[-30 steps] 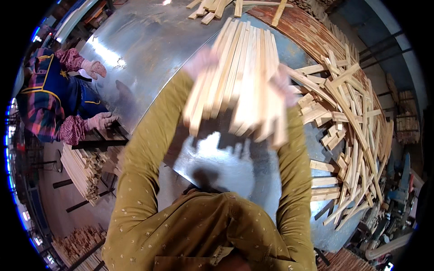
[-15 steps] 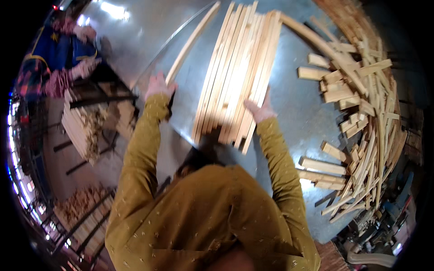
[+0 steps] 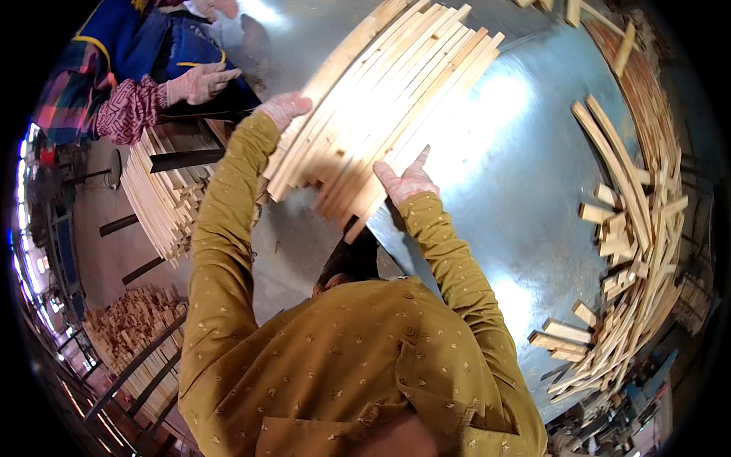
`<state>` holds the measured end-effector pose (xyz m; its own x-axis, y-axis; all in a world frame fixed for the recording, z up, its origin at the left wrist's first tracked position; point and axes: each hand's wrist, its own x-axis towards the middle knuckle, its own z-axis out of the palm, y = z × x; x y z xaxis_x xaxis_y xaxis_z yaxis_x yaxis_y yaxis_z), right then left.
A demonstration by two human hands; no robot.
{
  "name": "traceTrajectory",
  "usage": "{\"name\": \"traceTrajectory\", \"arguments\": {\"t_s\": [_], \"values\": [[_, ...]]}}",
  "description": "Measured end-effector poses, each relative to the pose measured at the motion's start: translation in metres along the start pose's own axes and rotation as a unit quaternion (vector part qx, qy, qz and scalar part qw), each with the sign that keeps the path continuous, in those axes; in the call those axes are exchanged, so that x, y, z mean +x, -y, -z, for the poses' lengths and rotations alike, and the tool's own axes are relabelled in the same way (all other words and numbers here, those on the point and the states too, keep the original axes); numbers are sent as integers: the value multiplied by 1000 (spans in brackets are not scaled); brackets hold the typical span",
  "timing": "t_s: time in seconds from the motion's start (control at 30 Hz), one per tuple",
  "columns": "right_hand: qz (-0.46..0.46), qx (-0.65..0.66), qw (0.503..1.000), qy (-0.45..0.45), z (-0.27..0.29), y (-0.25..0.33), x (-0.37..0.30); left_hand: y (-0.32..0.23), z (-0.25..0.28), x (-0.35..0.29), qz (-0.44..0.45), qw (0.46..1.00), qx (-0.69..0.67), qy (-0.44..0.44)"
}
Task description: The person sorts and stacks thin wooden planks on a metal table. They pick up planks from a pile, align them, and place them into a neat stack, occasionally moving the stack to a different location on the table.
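A side-by-side batch of long pale wooden strips (image 3: 381,99) lies slanted in front of me, its near ends uneven and jutting past the table's edge. My left hand (image 3: 288,109), in a thin pale glove, grips the batch's left side at the outermost strip, which bows slightly. On the opposite side my right hand (image 3: 411,183), gloved too, has its thumb against the right-hand strips near their close end. Its index finger stretches away from the wood; the other fingers are partly hidden.
The metal table (image 3: 495,183) spreads to the right, bordered by a heap of wooden offcuts and strips (image 3: 640,251). At left a co-worker's gloved hand (image 3: 202,82) is close to my left arm. Stacked strips (image 3: 160,202) stand on a rack below, with another stack (image 3: 137,327) nearer.
The batch has shifted left and toward the table's edge. The single strip from my left hand now lies against its left side. My right hand's fingers have spread, and my view has turned.
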<state>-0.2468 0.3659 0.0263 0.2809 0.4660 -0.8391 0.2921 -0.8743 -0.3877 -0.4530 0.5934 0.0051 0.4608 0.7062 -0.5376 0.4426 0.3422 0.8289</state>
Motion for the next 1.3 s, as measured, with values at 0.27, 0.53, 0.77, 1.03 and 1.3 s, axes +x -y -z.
{"name": "traceTrajectory", "arguments": {"t_s": [0.27,0.53,0.77,1.03,1.3], "values": [[35,11,999,9,-36,154,52,-19,154,26,-113,979,168,26],[238,-142,960,29,-2,128,59,10,127,45,-128,837,522,-104],[54,-158,873,-458,226,-197,-8,-33,-39,-58,-299,643,647,-281],[-162,-239,830,-477,429,-434,-39,-12,-433,-150,-64,957,-36,280],[32,-298,935,-192,385,-372,-71,-44,-637,-137,220,847,-372,309]]}}
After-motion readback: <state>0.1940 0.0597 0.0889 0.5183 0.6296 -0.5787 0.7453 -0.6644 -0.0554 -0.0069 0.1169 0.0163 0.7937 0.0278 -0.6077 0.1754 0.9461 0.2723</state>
